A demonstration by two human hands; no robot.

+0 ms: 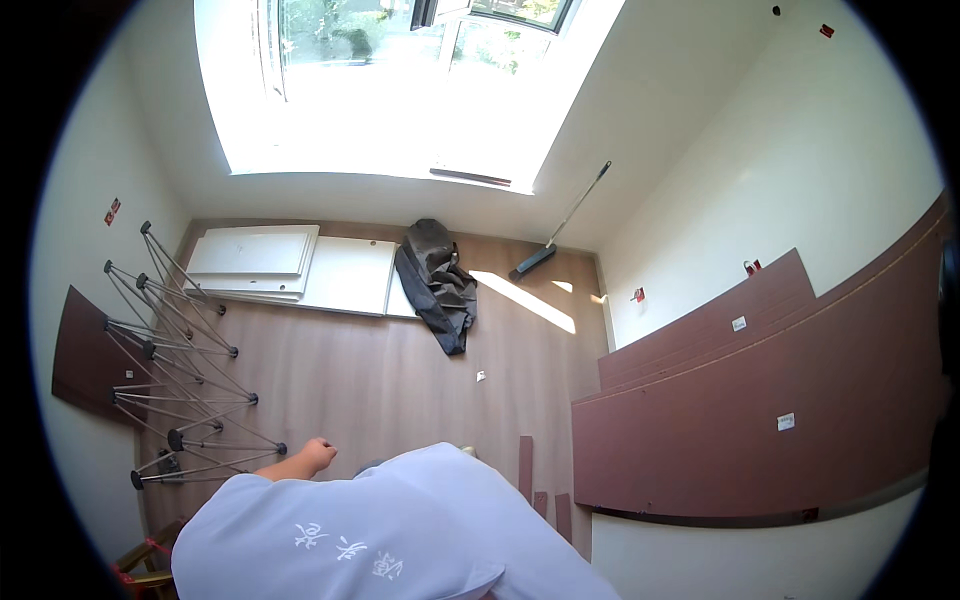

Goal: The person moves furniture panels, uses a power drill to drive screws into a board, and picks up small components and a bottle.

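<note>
My left hand (319, 454) is at the lower middle-left, its bare forearm coming out from a pale blue-grey sleeve. Its fingers are curled closed, and no object shows in them. Nearest to it is a folding metal frame (190, 375) of crossed thin rods with black joints, standing on the floor to the left. Hand and frame look apart. The pale shirt (420, 510) with white lettering fills the bottom of the picture. My right hand does not show.
White boards (345, 275) lie stacked below the window, with a dark cloth cover (437, 285) beside them. A broom (535, 262) leans on the wall. Large reddish-brown panels (700, 430) stand at right; another panel (85, 350) stands left. Narrow brown strips (526, 465) lie near the right panels.
</note>
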